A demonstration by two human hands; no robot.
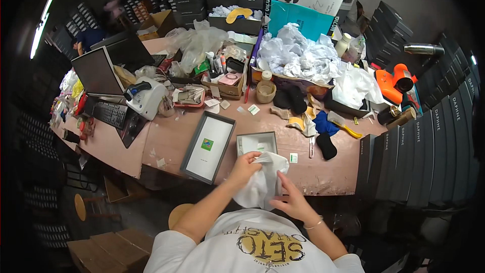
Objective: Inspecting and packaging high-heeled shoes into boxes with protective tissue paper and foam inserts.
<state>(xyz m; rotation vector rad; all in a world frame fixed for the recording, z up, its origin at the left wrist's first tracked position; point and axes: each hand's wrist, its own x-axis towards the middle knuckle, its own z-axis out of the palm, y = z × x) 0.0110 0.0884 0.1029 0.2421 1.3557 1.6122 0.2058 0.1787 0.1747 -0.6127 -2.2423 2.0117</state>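
My left hand [244, 169] pinches the upper edge of a white soft cloth bag [255, 188], which hangs above the table's front edge. At the bag's right side, my right hand [294, 201] has its fingers spread, with the fingertips against the cloth. What is inside the bag, if anything, is hidden. Just beyond the bag lies an open grey shoebox [256, 140] with a white inside; the bag covers its near part. To the left rests a grey box lid [208, 147], white inside up, with a small green square sticker.
Crumpled white paper [303, 53] fills a bin at the back. Dark insoles [326, 146], a yellow-handled brush [348, 130] and a jar [265, 91] lie right of centre. Stacked dark shoeboxes [429, 146] line the right. A keyboard [108, 112], monitor [97, 73] and white label printer [146, 98] stand left.
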